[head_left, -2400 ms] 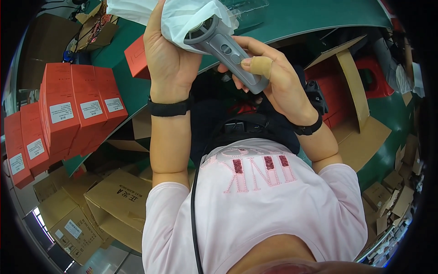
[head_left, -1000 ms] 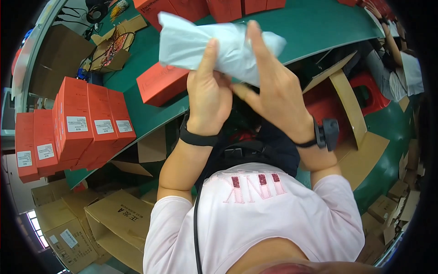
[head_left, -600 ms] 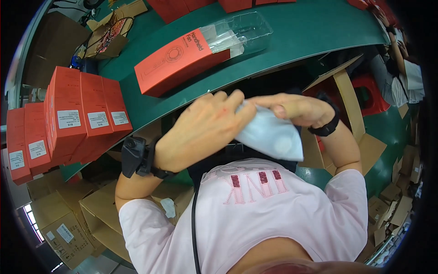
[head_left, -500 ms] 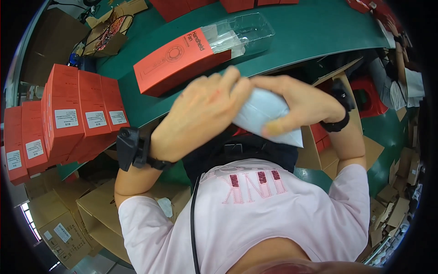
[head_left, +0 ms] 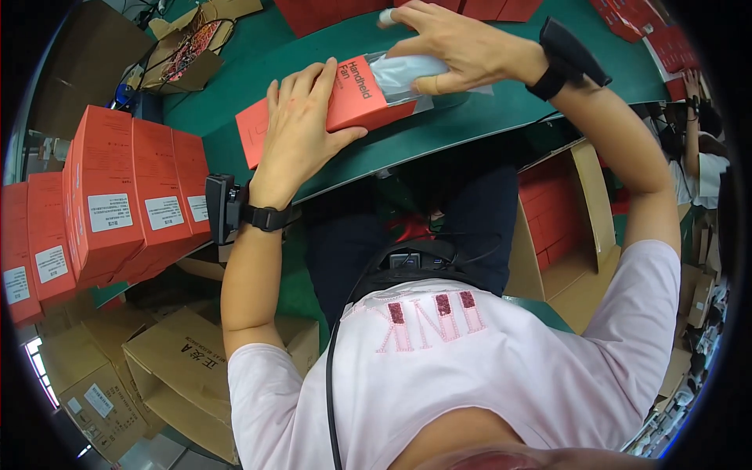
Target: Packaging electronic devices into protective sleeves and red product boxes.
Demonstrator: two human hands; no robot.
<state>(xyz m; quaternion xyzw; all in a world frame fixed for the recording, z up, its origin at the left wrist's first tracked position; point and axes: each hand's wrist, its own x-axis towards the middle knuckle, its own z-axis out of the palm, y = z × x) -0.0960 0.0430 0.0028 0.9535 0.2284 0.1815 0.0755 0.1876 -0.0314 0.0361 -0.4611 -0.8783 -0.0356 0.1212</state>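
Observation:
My left hand point(head_left: 299, 117) lies across a long red fan carton point(head_left: 360, 94), gripping it with the fingers over the top and the thumb on the near side. A clear plastic tray point(head_left: 423, 103) sticks out of the carton's right end. In it lies a packet in whitish wrapping point(head_left: 401, 72), partly covered by fingers. My right hand point(head_left: 462, 48) has its thumb against the packet's right part, with other fingers raised over the far side. A finger and the thumb on that hand wear pale coverings. What the wrapping contains is hidden.
Several red cartons point(head_left: 110, 184) stand stacked at the left, and others point(head_left: 317, 16) line the table's far side. Under the green table's point(head_left: 392, 145) edge, an open cardboard box point(head_left: 591, 196) holds red cartons. Another person's arm point(head_left: 692, 129) shows at far right.
The packet has gone from between both hands above my lap to the tray at the carton's end. My left hand has moved onto the carton; my right has gone farther over the table.

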